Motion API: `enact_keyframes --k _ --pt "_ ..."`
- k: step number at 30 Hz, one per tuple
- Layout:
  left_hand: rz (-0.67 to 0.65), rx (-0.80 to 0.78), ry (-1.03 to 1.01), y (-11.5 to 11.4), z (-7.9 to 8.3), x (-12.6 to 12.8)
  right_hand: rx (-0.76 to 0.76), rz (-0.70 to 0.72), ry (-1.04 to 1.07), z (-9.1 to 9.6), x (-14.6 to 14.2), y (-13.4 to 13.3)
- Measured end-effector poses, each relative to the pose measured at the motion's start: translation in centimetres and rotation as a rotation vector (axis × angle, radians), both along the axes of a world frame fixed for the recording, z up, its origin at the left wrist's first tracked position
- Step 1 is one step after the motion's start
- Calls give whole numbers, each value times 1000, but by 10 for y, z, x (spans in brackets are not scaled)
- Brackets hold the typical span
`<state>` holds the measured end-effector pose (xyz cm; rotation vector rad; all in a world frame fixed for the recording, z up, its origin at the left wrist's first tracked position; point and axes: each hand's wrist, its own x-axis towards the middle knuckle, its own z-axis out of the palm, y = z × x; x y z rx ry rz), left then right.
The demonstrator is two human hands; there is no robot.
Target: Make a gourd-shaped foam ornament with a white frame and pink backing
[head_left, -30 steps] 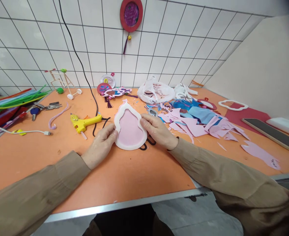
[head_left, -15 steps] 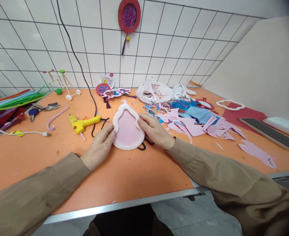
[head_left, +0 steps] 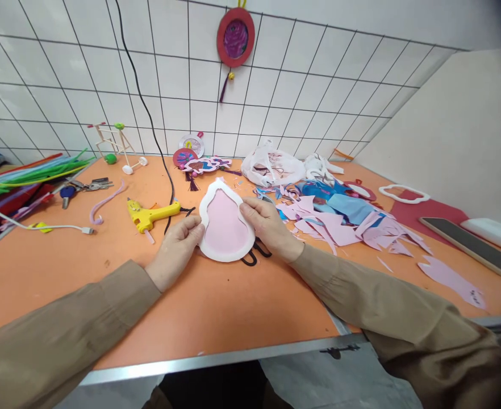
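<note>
A gourd-shaped foam frame (head_left: 221,254), white at the rim with a pink sheet (head_left: 225,224) inside it, is held up slightly tilted over the orange table. My left hand (head_left: 177,245) pinches its left edge between thumb and fingers. On the opposite side, my right hand (head_left: 272,228) grips the right edge, thumb on the front. Black cord loops (head_left: 249,259) show just below and to the right of the frame. Left of the frame lies a yellow hot glue gun (head_left: 152,215), its nozzle pointing left.
Pink and blue foam scraps (head_left: 339,221) spread over the right side, behind them a white plastic bag (head_left: 271,163). At the left are pipe cleaners (head_left: 50,173), keys (head_left: 99,184) and a white cable (head_left: 54,228). A phone (head_left: 472,244) rests far right.
The whole view has shifted a little, so things appear slightly lower and to the right. Both hands keep hold of the gourd-shaped frame, which looks tipped slightly differently.
</note>
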<state>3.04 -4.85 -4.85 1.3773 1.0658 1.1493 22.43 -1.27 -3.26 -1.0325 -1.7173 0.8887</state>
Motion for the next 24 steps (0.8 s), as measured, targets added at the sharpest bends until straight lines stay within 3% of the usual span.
enact_keyframes --k 10,16,24 --pt "57 -11 -35 5 0 -4 -133 72 93 -3 -6 7" --pt "-1 -100 -162 5 -2 -4 -82 32 81 -7 -2 6" --pt "14 -110 -119 6 -2 -3 -45 39 108 -13 -3 5"
